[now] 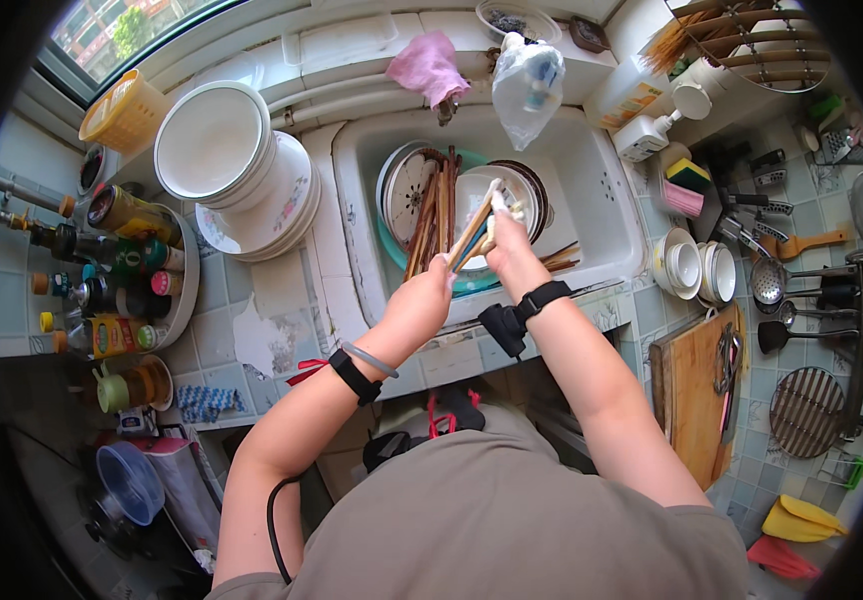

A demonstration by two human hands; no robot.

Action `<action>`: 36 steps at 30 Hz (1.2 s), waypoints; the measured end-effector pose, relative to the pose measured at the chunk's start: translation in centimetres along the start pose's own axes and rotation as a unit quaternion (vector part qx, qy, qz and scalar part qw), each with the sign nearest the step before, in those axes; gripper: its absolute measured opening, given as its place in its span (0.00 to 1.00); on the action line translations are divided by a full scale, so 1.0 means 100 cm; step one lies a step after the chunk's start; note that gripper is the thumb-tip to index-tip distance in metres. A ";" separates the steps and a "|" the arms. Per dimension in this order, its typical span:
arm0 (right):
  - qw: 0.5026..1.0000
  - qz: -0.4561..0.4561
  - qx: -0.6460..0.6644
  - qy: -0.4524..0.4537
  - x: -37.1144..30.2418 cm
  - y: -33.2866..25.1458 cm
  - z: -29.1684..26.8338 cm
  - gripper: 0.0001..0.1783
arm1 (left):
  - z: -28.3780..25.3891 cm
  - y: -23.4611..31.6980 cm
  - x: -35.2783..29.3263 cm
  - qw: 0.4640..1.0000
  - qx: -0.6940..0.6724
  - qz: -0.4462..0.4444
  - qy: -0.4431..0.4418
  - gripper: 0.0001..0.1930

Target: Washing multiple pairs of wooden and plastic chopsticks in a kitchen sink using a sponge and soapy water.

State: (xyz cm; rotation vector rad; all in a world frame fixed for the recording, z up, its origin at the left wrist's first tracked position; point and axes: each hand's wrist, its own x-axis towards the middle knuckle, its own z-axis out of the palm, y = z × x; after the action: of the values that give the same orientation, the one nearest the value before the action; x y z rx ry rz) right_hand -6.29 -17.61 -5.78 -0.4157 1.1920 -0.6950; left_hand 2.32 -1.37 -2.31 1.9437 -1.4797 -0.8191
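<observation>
"Chopsticks (471, 240), a small bunch; where are they?"

"Up over the sink (597, 170), between the two hands; the left hand (422, 300) has its fingers curled round the low end; the right hand (514, 250) has its fingers folded on a pale cloth (509, 207) against the upper part; I can't tell how hard either one squeezes."

"How do you do this bit well?"

"It looks like rubbing them with the cloth; so grip the low end firmly, wrap the cloth all the way round, and slide it right along to the top; roll the sticks a little so every side gets a turn; then swap ends, because the part under the left fingers could get missed; hold too many and they may fan out and slip."

"What do they look like?"

"Long, thin and straight; some are tan and some look blue; they slant up to the right; I can't tell if they're soapy; a bigger bunch of brown chopsticks (438, 210) lies with the dishes (410, 190) in the teal basin (388, 250), just beside them."
</observation>
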 end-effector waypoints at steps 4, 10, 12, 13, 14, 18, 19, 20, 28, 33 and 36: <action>0.989 -0.142 -0.046 -0.021 -0.042 0.041 0.029 0.09 | -0.005 0.002 0.010 0.997 0.065 -0.031 0.007 0.15; 1.000 -0.004 0.002 0.003 0.004 0.004 -0.002 0.06 | -0.007 0.020 -0.014 0.971 0.231 0.063 -0.015 0.23; 1.000 -0.026 0.015 -0.009 0.014 0.006 -0.007 0.06 | 0.002 0.004 -0.006 0.968 0.238 0.078 0.002 0.24; 0.999 -0.025 0.017 -0.010 0.015 0.005 -0.006 0.06 | 0.001 0.001 -0.001 0.985 0.120 0.116 0.045 0.24; 0.997 -0.034 0.038 -0.060 0.015 0.003 -0.006 0.05 | 0.000 -0.002 0.002 0.985 -0.001 0.152 0.087 0.24; 0.969 -0.004 0.107 -0.221 0.005 -0.006 -0.005 0.06 | -0.019 0.007 0.011 0.726 -0.608 -0.219 -0.233 0.18; 0.973 -0.022 0.096 -0.210 0.003 -0.004 -0.003 0.07 | -0.023 0.009 0.011 0.700 -0.628 -0.224 -0.255 0.15; 0.976 -0.023 0.121 -0.180 0.001 -0.002 0.003 0.07 | -0.024 0.006 0.013 0.701 -0.626 -0.224 -0.257 0.15; 0.889 -0.389 -0.239 -0.036 -0.012 0.063 0.021 0.29 | 0.018 -0.031 0.024 0.997 -0.061 0.035 0.034 0.14; 0.969 -0.201 -0.144 0.016 0.003 0.002 0.010 0.21 | -0.005 0.014 0.000 0.999 0.033 -0.016 -0.034 0.13; 0.981 -0.173 -0.087 0.013 0.030 -0.012 -0.009 0.13 | -0.011 0.015 -0.008 0.998 0.050 -0.002 -0.045 0.13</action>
State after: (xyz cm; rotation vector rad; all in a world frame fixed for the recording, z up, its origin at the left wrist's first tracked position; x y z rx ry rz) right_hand -6.88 -20.52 -7.45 -0.7759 1.2215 -0.8993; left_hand 2.05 -0.85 -0.36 2.0075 -1.5976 -0.8597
